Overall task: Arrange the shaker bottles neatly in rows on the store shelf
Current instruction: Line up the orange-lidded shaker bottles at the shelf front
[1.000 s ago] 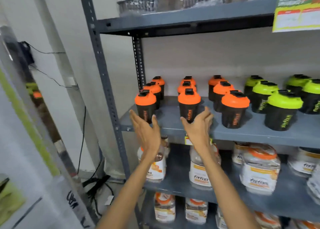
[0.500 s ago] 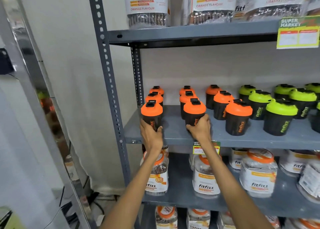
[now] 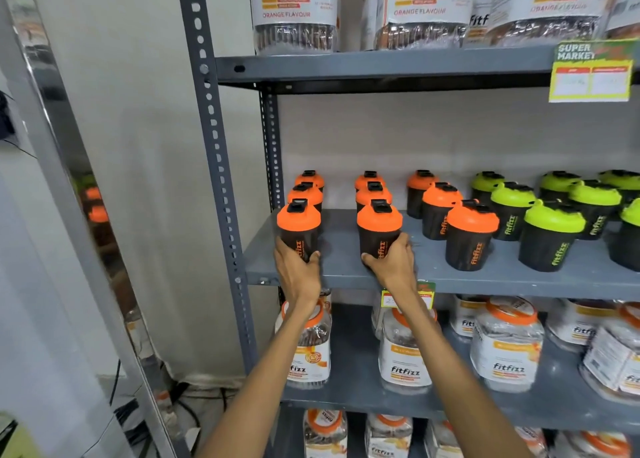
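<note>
Black shaker bottles with orange or green lids stand in rows on the grey middle shelf (image 3: 346, 270). My left hand (image 3: 298, 270) grips the front orange-lidded shaker of the leftmost row (image 3: 298, 227). My right hand (image 3: 393, 265) grips the front orange-lidded shaker of the second row (image 3: 379, 227). Both bottles stand upright on the shelf near its front edge. Two more orange-lidded shakers stand behind each. A third orange row (image 3: 471, 236) runs slightly askew to the right, then come the green-lidded shakers (image 3: 550, 236).
The grey perforated upright post (image 3: 216, 167) stands just left of my left hand. Large fitfizz jars (image 3: 505, 347) fill the shelf below, and bigger ones (image 3: 294, 11) the shelf above. A price tag (image 3: 590, 71) hangs from the upper shelf. Cables lie on the floor at the lower left.
Both hands moved forward from open in front of the shelf and closed around the two front orange-lidded shakers. The camera has moved closer and tilted up.
</note>
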Tool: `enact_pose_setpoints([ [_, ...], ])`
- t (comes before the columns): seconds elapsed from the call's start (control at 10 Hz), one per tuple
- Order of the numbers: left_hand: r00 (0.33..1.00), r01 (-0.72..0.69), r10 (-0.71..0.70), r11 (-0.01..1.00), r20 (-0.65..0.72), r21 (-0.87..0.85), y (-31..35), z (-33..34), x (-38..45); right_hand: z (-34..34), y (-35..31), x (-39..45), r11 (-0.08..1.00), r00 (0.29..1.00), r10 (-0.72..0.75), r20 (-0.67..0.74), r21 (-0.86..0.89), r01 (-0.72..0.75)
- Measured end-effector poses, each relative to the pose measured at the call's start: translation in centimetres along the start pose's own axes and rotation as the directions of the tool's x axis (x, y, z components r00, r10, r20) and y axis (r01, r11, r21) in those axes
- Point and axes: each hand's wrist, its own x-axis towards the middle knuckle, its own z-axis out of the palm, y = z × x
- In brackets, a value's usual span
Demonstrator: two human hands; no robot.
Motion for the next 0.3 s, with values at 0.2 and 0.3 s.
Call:
enact_pose_setpoints([
  [0.2, 1.000, 0.001, -0.001, 1.000, 0.024, 0.002, 0.5, -0.7, -1.0, -0.5, 0.3, -1.2, 0.995, 0.999, -0.035, -0.018, 0.097, 0.036],
  [0.3, 0.998, -0.055, 0.055, 0.998, 0.012, 0.013, 0.5, -1.2, -3.0, -1.9, 1.9, -3.7, 0.978, 0.982, -0.105, -0.154, 0.161, 0.130],
])
